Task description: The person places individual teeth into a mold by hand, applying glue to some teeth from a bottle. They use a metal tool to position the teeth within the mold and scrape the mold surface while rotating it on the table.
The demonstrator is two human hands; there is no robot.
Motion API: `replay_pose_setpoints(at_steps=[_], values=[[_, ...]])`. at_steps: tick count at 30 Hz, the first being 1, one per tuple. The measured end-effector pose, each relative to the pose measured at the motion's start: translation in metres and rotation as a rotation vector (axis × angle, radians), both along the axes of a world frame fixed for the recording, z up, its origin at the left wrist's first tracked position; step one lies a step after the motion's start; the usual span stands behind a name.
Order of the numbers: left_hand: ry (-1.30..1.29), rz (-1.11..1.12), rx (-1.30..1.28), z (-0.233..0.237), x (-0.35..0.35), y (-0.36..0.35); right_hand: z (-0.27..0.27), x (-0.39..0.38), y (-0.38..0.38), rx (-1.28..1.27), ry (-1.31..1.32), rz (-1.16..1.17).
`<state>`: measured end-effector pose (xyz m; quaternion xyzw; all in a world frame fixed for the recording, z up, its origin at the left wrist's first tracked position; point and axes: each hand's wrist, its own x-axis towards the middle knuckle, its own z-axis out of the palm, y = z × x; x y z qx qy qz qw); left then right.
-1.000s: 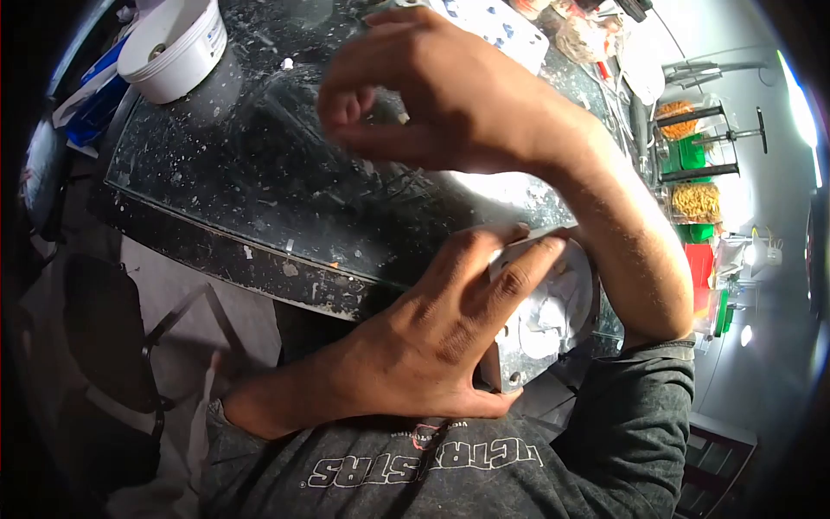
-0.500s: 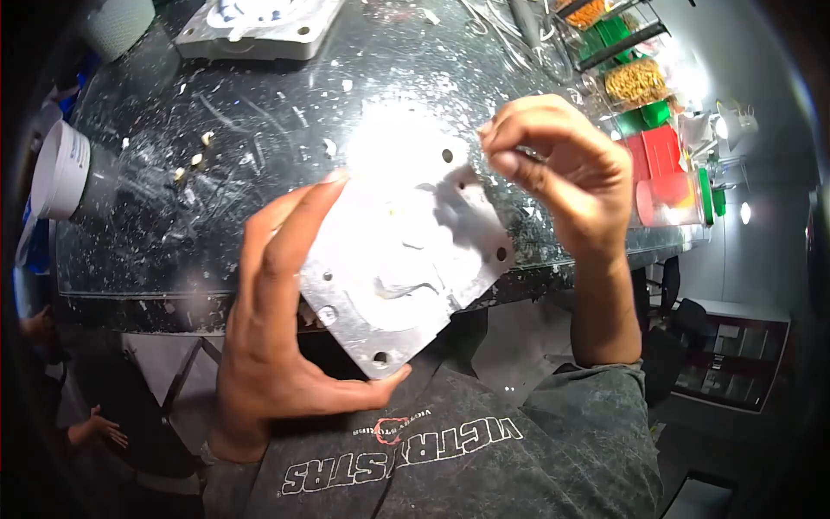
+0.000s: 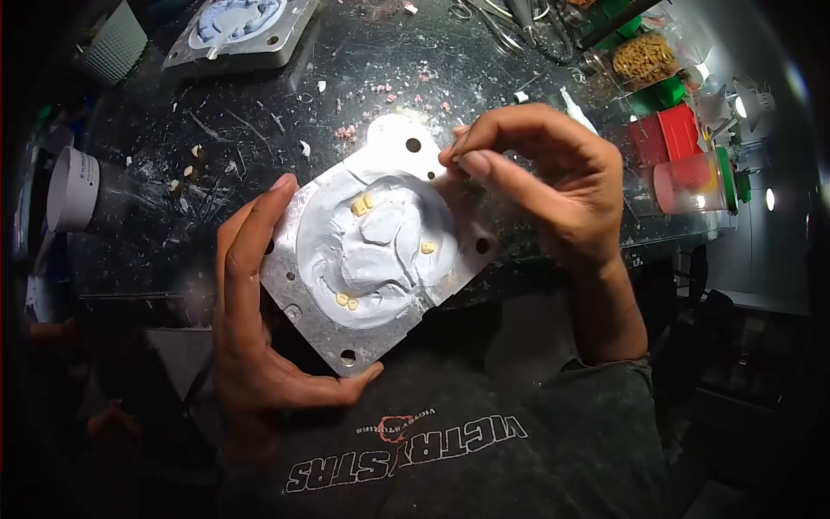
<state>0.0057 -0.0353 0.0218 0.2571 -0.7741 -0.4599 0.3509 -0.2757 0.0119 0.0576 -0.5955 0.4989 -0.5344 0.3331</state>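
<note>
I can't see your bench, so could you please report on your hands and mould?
Left hand grips square grey metal mould plate by its edge. Right hand pinched at its top corner, contents hidden. Nothing else over it.

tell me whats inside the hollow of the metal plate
Pale grey putty fills the hollow of the metal plate, with small yellowish tooth-like pieces set in it. The putty hides the floor beneath.

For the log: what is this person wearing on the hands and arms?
Both the left hand and right hand are bare: no gloves, rings or watch show. The right forearm is bare up to a dark grey, mottled sleeve; on the left, shadow hides any cuff. The matching shirt carries white block lettering.
</note>
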Motion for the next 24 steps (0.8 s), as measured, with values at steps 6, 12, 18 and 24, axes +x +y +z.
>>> replay_pose_setpoints(at_steps=[6, 12, 18, 24], values=[[-0.008, -0.026, -0.03, -0.004, 0.001, -0.002, 0.022, -0.023, 0.027, -0.103, 0.03, -0.251], [-0.075, 0.14, -0.898, -0.006, 0.02, 0.002, 0.016, 0.029, 0.084, -0.355, 0.46, -0.068], [0.254, -0.548, 0.08, 0.023, -0.001, 0.043, -0.04, 0.114, 0.09, -0.936, 0.241, -0.636], [0.238, -0.603, 0.397, 0.013, -0.029, 0.056, -0.041, 0.083, 0.115, -0.782, 0.285, -0.4]])
